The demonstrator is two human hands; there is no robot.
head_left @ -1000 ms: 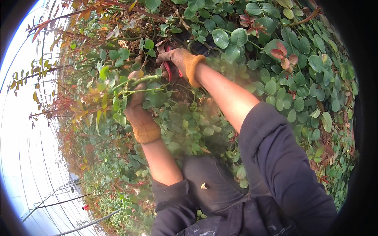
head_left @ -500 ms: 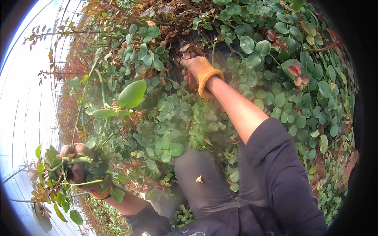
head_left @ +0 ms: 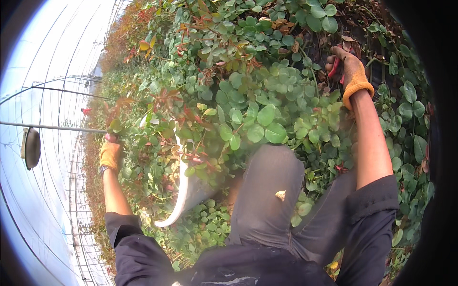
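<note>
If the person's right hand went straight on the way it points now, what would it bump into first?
Probably the dry brown leaves just beyond it in the picture. The right hand grips a red-handled tool, which might touch them first; depth is hard to judge.

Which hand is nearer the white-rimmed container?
Left. The left hand is left of the white-rimmed container; the right hand, holding a red-handled tool, is farther, up and right.
</note>
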